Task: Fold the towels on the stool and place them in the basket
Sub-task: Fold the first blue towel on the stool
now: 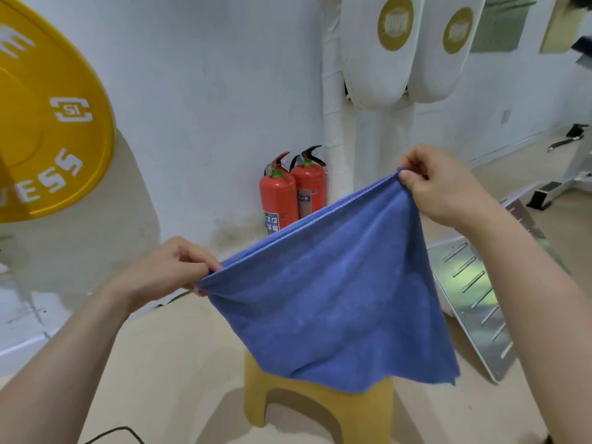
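Observation:
A blue towel hangs doubled over in the air, its two layered top edges running from lower left to upper right. My left hand pinches the lower left corner. My right hand pinches the upper right corner, held higher and farther away. The towel's ragged lower edge dangles over a yellow plastic stool and hides its seat. No basket is in view.
Two red fire extinguishers stand against the white wall behind the towel. A large yellow weight plate is at the left. A slotted metal panel leans at the right. White pads hang above. A black cable lies on the beige floor.

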